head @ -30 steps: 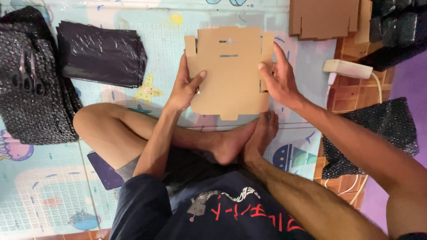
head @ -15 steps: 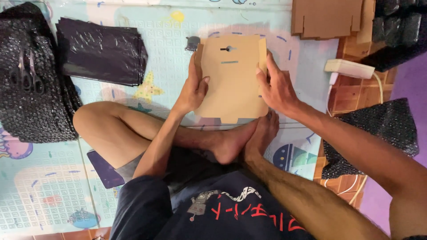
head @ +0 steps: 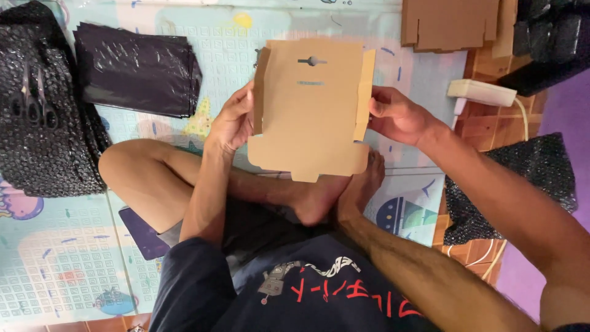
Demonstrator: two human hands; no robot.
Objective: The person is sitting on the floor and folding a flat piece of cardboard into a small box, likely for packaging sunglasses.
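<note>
We hold the die-cut cardboard box blank (head: 310,110) between us, left hand (head: 230,120) and right hand (head: 396,114) each clamped on a folded side flap, long axis running away from us.

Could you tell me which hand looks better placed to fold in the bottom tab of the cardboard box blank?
Probably the left hand: it grips the cardboard box blank lower down its side flap, nearer the bottom tab. The right hand holds the opposite flap higher up.
</note>
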